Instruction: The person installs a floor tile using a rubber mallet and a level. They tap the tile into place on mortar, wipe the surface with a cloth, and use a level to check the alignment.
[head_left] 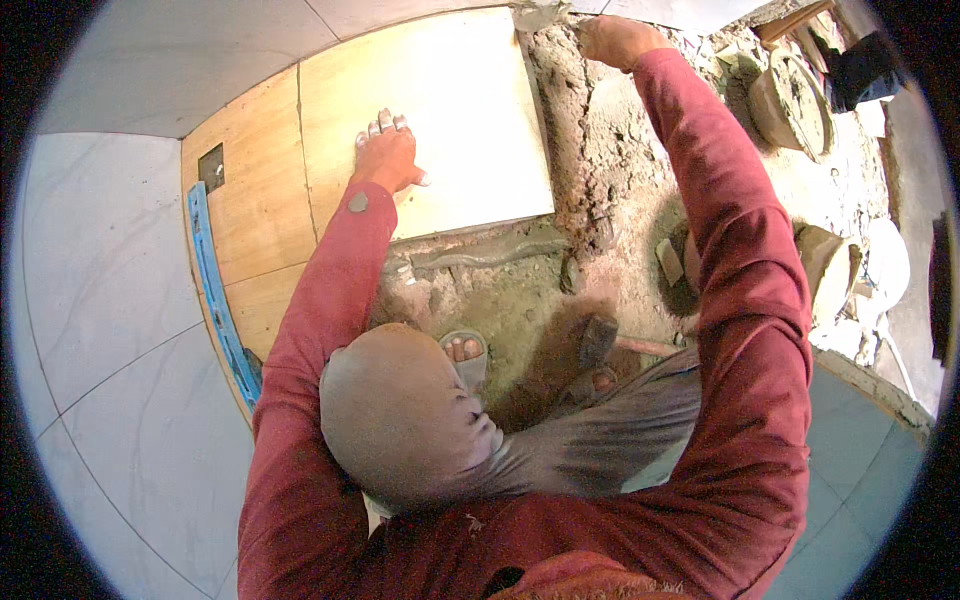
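My left hand (386, 155) lies on a large pale yellow floor tile (460, 110), its fingers spread and its fingertips whitish. At the far edge of the floor, beyond the tile's far right corner, my right hand (622, 42) is closed on a trowel. The grey, mortar-smeared blade of the trowel (541, 15) shows by that corner, while its handle is mostly hidden in my fingers. Rough mortar (560, 110) runs along the tile's right side, and a wet grey strip of mortar (490, 248) follows its near edge.
A blue level (215, 285) lies along the left wall, near a square hole (211, 168) in the laid tiles. By my feet stands a hammer (600, 340) with a wooden handle. Buckets (790, 105) and rubble line the right side. Grey tiles cover the walls.
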